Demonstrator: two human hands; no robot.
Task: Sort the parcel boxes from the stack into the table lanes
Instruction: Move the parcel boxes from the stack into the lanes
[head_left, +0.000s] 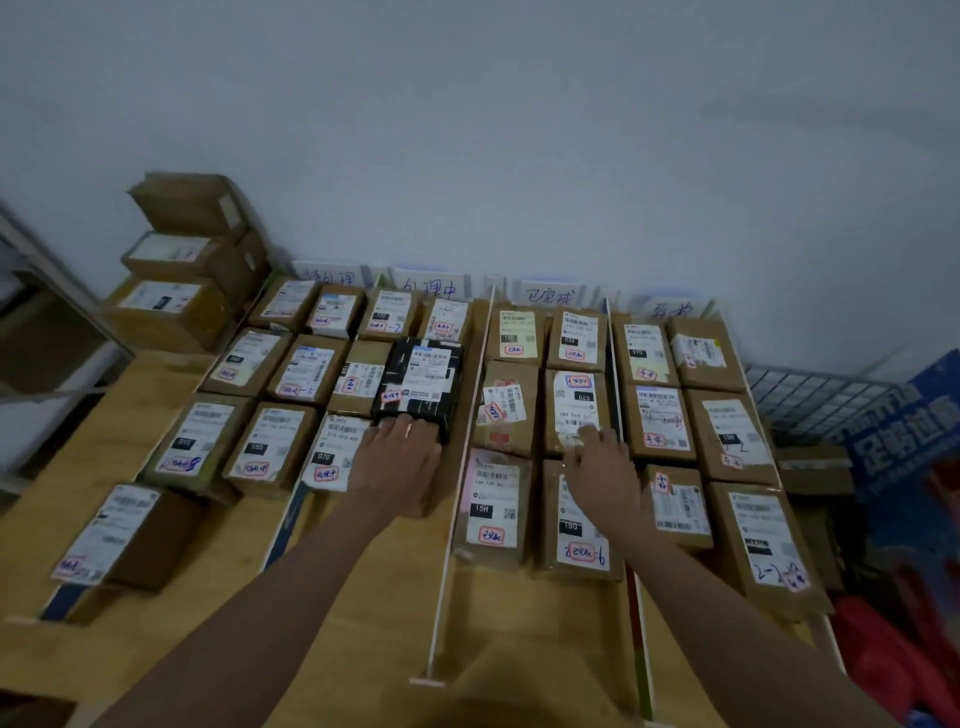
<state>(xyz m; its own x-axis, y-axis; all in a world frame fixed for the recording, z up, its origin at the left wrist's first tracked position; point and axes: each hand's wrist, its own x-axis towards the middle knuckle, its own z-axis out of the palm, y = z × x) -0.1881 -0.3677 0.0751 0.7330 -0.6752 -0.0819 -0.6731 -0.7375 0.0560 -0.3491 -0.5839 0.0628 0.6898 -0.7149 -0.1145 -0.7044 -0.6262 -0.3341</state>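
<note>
A brown box (415, 483) at mid-frame is covered by the left hand (397, 460), grip flat and loose. The right hand (602, 462) is laid open-fingered on a labelled box (576, 410). Bare bench (363, 597) is left along the lower edge; the stack (187, 260) stands upper left.

brown cardboard parcel boxes (511, 408), each flat with a white shipping label facing up, fill the table (156, 374) in rows that run from its far edge toward its near edge. thin white dividers (462, 467) split them into lanes, two boxes wide, with handwritten lane signs (550, 297) standing along the far edge. one black-wrapped box (422, 382) lies in the second lane from the left, third row back, touching its neighbours. a single box (122, 535) sits apart near the table's left edge, closest to the near side. the stack (189, 260) of three brown boxes stands at the far left corner, the top one tilted.
</note>
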